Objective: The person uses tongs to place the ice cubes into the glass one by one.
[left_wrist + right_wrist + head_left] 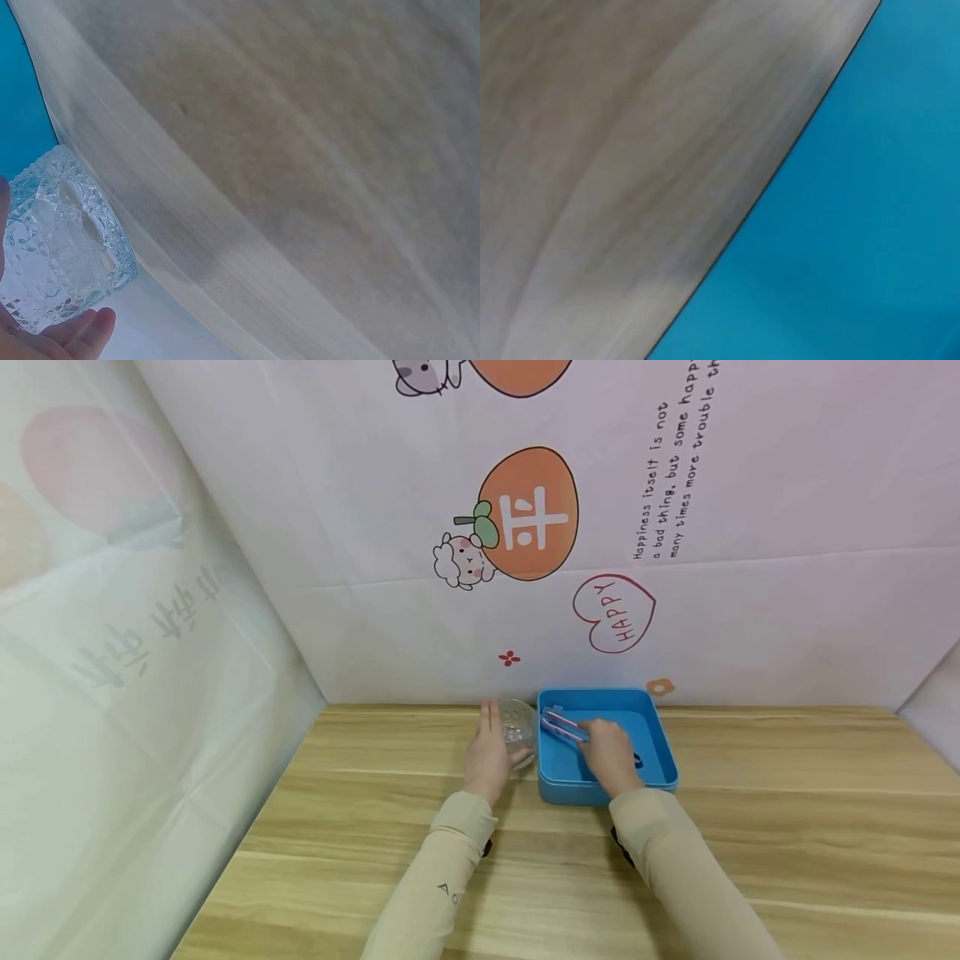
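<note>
In the head view my left hand (487, 756) holds a clear glass bowl (517, 714) at its left and near side, thumb along the near side. The left wrist view shows the bowl's faceted glass (67, 232) close up, with fingertips (94, 334) against it. My right hand (609, 752) reaches into a blue box (663, 735) and grips pink-and-white tongs (562, 727). Their far end lies near the box's left wall, by a small clear piece (557, 709). The right wrist view shows only table and blue box wall (840, 225); hand and tongs are outside it.
Box and bowl stand side by side on a wood-grain table (360, 793), near its back edge. A printed white cloth (390, 635) hangs right behind them, and another covers the left side. A small dark object (637, 761) shows beside the right wrist.
</note>
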The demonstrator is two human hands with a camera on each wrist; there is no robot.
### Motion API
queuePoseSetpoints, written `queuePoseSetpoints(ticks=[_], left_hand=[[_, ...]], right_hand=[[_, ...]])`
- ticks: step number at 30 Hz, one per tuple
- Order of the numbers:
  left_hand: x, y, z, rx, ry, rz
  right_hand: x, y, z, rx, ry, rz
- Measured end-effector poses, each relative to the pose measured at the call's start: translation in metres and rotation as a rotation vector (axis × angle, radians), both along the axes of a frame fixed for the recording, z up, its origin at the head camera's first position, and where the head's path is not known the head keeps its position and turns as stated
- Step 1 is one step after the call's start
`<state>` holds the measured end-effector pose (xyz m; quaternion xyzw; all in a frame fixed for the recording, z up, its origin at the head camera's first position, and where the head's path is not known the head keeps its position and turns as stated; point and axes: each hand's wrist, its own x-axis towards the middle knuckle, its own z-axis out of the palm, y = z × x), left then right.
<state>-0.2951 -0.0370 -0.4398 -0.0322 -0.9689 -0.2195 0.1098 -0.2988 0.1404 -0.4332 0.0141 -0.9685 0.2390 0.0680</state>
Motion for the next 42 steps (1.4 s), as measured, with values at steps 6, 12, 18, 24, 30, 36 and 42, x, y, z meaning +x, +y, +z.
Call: queuePoseSetpoints(ticks=[6, 12, 18, 24, 30, 36, 42], left_hand=[[0.0009, 0.0002, -0.0002, -0.005, -0.011, 0.003], [0.0013, 0.0002, 0.0004, 0.000, -0.004, 0.001], [0.0021, 0.0000, -0.0007, 0.001, 0.021, -0.001], [0.0016, 0.0003, -0.0016, -0.022, 0.019, 0.005], [0.0027, 0.0019, -0.0002, -0.030, 0.018, 0.008], [0.0034, 0.0029, 0.0019, -0.015, 0.008, 0.006], [0.0040, 0.0025, 0.0028, -0.008, 0.005, 0.010]], right_hand=[[-0.0002, 0.0015, -0.0005, -0.011, -0.013, -0.017], [-0.0006, 0.0013, 0.0001, -0.017, -0.029, -0.022], [-0.0012, 0.0001, 0.0027, -0.020, -0.044, -0.008], [-0.0024, -0.0016, 0.0036, -0.015, -0.044, -0.023], [-0.0009, -0.0049, 0.0017, 0.035, 0.026, -0.038], [-0.0004, -0.0075, 0.0004, 0.084, 0.104, -0.043], [-0.0019, -0.0067, 0.0009, 0.111, 0.096, -0.030]])
